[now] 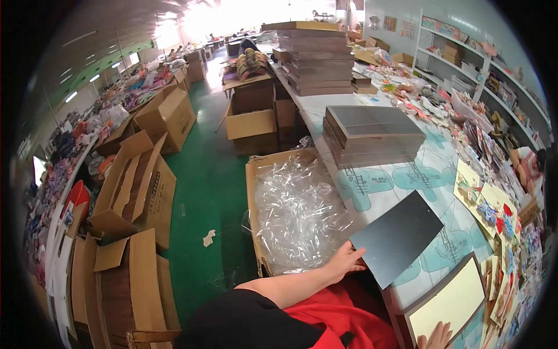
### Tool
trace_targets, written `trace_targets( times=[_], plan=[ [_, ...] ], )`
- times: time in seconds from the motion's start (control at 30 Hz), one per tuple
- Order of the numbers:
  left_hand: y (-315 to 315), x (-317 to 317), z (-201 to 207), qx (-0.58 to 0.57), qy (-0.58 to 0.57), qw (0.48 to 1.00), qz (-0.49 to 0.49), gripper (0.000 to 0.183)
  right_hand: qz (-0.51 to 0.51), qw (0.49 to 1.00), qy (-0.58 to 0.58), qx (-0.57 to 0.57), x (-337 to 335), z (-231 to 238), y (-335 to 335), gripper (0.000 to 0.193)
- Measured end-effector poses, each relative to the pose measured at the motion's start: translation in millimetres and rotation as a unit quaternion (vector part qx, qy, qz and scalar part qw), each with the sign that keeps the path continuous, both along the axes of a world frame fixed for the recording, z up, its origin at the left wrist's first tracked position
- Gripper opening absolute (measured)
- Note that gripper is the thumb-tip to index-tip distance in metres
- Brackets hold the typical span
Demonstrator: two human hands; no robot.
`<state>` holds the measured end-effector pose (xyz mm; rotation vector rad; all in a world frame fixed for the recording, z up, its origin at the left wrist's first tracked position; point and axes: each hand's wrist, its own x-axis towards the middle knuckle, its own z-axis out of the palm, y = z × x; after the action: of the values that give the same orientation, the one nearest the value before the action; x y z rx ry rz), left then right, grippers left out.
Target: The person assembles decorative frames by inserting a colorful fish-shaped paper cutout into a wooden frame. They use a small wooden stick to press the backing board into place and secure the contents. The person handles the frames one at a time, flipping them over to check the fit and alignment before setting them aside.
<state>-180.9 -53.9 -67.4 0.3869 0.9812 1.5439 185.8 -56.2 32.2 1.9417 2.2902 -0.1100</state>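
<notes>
Black short sleeve (232,320), bright red garment (357,314)

At the tabletop's (372,210) near end, the picture's lower edge cuts off part of the right hand (436,337)

Two hands (345,262) (436,337) — one black panel (398,238)

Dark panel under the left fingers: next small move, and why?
I'd probably slide the dark panel slightly further onto the table with the left fingers. They touch its left edge, which lies roughly at the table's edge, beside the carton of clear plastic. The right fingers rest on the cream board, so the left seem better placed.
</notes>
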Motion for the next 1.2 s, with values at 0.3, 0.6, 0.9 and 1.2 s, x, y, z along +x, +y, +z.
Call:
trace_targets(
  times=[0.3, 0.6, 0.9, 1.2],
  plan=[
    [9.3, 10.1, -5.9, 0.001, -0.016, 1.000, 0.021, 0.029, 0.049, 0.994, 0.069, 0.071, 13.2, -14.2, 6.3, 0.063],
    [9.8, 9.5, -1.1, -0.016, -0.057, 0.998, 0.004, 0.027, 0.076, 0.985, 0.122, 0.092, 17.4, -15.6, 3.0, 0.053],
    [11.8, 8.8, 1.5, 0.088, -0.123, 0.986, -0.072, 0.021, 0.060, 0.990, 0.096, 0.089, 10.4, -14.9, -8.1, 0.049],
    [5.6, 76.7, 54.7, 0.160, -0.155, 0.952, -0.210, 0.031, 0.125, 0.949, 0.221, 0.187, -0.7, -39.3, -30.3, 0.057]
  ],
)
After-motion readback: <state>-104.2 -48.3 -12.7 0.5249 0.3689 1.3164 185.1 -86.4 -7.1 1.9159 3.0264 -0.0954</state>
